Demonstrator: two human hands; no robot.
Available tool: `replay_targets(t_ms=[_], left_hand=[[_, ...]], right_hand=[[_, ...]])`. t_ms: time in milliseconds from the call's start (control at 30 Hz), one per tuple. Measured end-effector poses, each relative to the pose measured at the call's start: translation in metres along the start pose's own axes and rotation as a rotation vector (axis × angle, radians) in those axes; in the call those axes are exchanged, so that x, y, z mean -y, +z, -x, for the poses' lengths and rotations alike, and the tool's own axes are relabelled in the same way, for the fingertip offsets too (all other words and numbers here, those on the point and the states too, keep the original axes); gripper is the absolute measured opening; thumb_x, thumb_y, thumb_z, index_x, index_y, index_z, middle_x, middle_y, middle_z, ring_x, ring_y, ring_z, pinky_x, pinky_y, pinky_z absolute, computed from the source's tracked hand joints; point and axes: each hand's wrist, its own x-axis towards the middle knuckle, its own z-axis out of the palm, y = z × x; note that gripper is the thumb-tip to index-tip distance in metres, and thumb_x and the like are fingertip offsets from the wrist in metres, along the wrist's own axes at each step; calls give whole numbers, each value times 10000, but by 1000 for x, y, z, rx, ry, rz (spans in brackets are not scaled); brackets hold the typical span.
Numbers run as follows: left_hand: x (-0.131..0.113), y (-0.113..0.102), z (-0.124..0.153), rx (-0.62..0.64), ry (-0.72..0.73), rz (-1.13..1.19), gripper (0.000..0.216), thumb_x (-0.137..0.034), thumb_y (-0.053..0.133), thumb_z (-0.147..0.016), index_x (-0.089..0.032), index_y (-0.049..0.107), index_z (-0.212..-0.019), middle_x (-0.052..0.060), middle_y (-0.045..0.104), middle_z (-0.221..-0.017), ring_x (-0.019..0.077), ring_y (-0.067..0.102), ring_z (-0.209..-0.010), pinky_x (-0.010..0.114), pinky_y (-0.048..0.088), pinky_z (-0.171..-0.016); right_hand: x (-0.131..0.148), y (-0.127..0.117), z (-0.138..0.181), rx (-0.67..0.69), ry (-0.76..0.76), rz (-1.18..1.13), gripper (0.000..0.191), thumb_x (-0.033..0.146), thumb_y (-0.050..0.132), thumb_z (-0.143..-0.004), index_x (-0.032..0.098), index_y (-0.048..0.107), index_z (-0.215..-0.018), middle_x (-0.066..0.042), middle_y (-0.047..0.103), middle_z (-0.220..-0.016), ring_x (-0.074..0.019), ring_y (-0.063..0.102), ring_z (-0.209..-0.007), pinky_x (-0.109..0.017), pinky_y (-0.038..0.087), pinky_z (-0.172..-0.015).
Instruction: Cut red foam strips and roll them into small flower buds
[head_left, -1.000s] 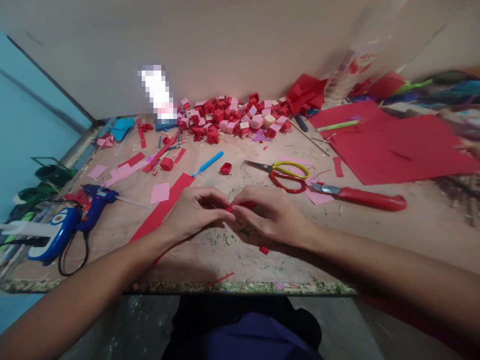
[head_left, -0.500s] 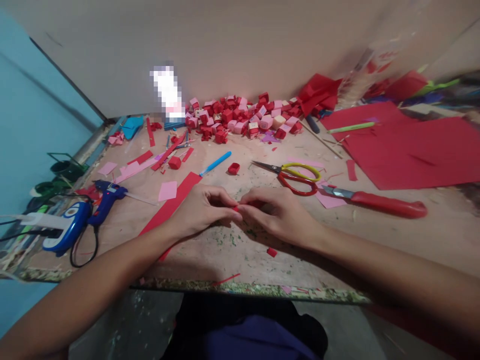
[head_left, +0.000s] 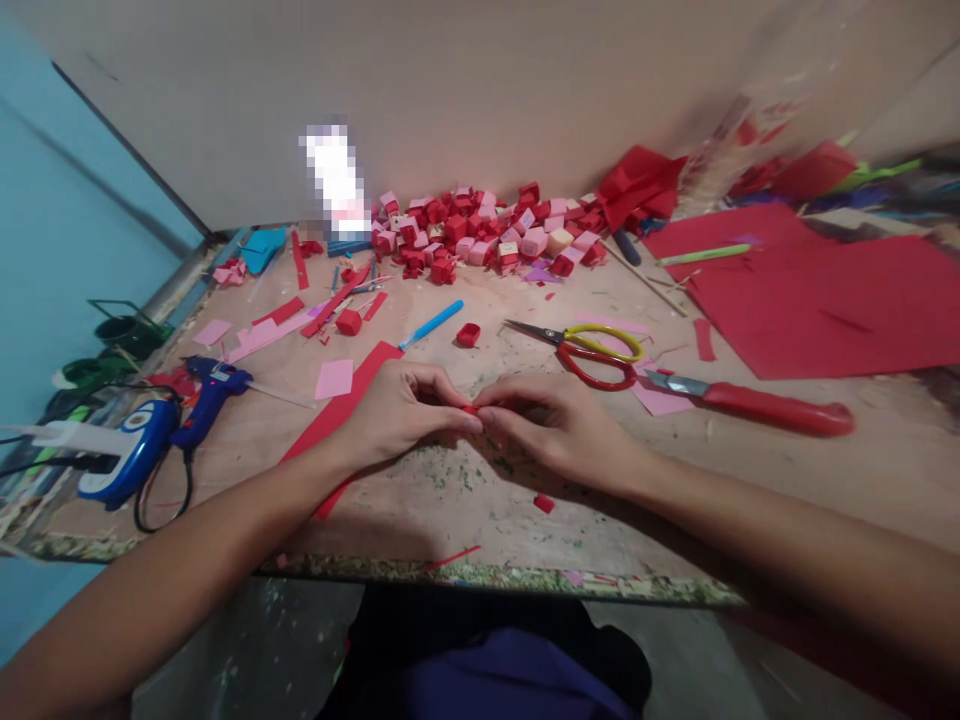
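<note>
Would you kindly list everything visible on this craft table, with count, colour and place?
small paper piece: one, red, pinched between both hands' fingertips
paper cubes: a large pile, red and pink, at the back by the wall
small folded box: one, red, beyond the hands
scissors: one pair, yellow and red handles, right of centre
knife: one, red handle, right of the scissors
paper sheets: several, red, far right
long strip: one, red, partly under the left wrist
glue gun: one, blue, left side
pen-like tool: one, light blue, centre
table: one, pale wood, littered with scraps
left hand: one, gripping the piece
right hand: one, gripping the piece
</note>
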Motion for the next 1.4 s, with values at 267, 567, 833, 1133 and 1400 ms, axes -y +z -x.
replay_targets(t_ms=[267, 567, 833, 1133, 1400], left_hand=[[-1, 3, -1, -9, 30, 14, 353, -351, 1011, -624, -162, 720, -693, 19, 749, -645, 152, 726, -547, 239, 620, -528], [-1, -3, -4, 36, 72, -63, 305, -337, 1004, -653, -163, 780, -767, 31, 776, -722, 166, 755, -641, 254, 659, -601], [2, -3, 0, 13, 94, -108, 323, -364, 1013, -647, -157, 781, -736, 44, 769, -694, 163, 741, -626, 244, 627, -588], [-1, -2, 2, 6, 144, -51, 274, -315, 1012, -649, -167, 786, -697, 41, 779, -693, 155, 740, -610, 239, 626, -592], [-4, -4, 4, -53, 184, -156, 137, -257, 961, -705, -194, 871, -786, 64, 839, -791, 197, 793, -695, 243, 645, -619]], right_hand=[[1, 3, 1, -26, 43, -92, 140, 288, 685, -957, 197, 775, -901, -23, 765, -806, -163, 666, -707, -299, 513, -650], [0, 2, 1, 23, 77, -156, 142, 297, 692, -960, 191, 773, -911, -18, 750, -797, -158, 657, -707, -297, 520, -662], [-4, 2, 1, 43, 85, -189, 135, 308, 718, -939, 188, 768, -903, -20, 747, -794, -158, 660, -709, -304, 518, -662], [-1, 2, -2, 30, 77, -256, 111, 268, 734, -923, 179, 777, -872, -24, 760, -795, -158, 677, -719, -303, 520, -666], [-3, 0, 2, 21, 53, -198, 104, 270, 740, -926, 180, 791, -917, -36, 786, -827, -169, 704, -739, -302, 543, -682]])
